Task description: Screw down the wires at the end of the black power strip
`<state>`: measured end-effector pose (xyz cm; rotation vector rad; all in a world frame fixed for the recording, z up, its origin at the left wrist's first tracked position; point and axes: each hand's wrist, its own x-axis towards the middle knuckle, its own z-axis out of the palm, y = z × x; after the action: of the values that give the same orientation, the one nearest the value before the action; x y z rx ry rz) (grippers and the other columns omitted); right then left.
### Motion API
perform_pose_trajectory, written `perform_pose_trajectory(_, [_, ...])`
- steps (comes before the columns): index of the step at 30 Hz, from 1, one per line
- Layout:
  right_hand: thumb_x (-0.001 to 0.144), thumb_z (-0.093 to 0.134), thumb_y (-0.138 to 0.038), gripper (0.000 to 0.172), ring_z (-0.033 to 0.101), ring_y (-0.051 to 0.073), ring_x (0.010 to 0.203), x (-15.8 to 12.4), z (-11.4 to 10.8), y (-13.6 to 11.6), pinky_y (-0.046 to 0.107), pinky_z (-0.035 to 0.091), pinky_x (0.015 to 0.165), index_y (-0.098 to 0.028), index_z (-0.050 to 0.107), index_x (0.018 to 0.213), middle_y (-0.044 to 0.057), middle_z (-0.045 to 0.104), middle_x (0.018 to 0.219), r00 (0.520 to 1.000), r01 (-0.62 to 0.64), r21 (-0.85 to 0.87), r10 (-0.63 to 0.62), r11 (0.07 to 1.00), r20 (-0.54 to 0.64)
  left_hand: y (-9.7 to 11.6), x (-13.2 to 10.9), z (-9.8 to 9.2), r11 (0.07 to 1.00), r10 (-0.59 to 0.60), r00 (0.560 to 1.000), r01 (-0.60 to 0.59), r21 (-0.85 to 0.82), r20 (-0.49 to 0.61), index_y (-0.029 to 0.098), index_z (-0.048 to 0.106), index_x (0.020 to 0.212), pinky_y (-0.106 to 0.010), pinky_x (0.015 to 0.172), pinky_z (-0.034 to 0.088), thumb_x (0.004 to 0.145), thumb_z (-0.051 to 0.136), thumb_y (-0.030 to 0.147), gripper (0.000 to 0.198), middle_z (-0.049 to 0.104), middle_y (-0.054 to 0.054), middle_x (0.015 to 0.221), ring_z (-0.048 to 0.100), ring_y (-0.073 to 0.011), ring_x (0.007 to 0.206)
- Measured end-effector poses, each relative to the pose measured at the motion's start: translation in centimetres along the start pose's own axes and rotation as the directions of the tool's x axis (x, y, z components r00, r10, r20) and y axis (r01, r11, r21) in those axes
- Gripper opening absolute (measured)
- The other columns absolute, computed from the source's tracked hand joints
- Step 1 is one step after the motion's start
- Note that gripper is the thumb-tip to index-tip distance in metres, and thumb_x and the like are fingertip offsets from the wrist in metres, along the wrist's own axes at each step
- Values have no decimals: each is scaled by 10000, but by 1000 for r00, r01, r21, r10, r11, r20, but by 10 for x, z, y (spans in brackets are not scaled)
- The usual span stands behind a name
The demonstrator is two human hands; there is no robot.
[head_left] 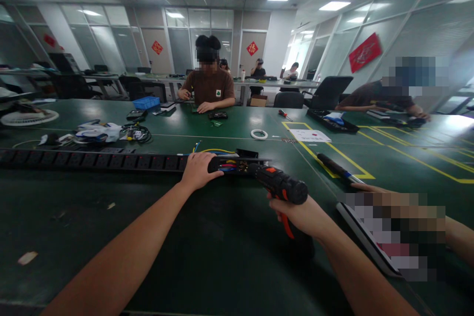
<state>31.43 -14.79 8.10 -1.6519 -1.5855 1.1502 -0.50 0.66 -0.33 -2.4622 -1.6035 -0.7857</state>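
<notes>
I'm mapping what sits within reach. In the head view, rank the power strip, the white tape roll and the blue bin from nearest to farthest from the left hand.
1. Power strip: under the left hand, which rests on its opened end.
2. White tape roll: beyond the hand, to the right.
3. Blue bin: far side of the table, to the left.

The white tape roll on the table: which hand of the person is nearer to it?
Left. The left hand rests on the power strip, just below the white tape roll; the right hand holds the screwdriver lower down.
</notes>
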Motion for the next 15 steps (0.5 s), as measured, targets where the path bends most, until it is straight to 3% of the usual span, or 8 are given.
perform_pose_trajectory(15, [780,710,-281,126,691,213,649,1,-1,1,323,551,633,-220,675,885,-11,663,660,1000,19,-51,-19,998,8,1,-1,0,1000,6,1000,-6,-5,-5,250,707,1429,-572,1221,393,968,759,684,635,736,-135,1467,634,-400,1393])
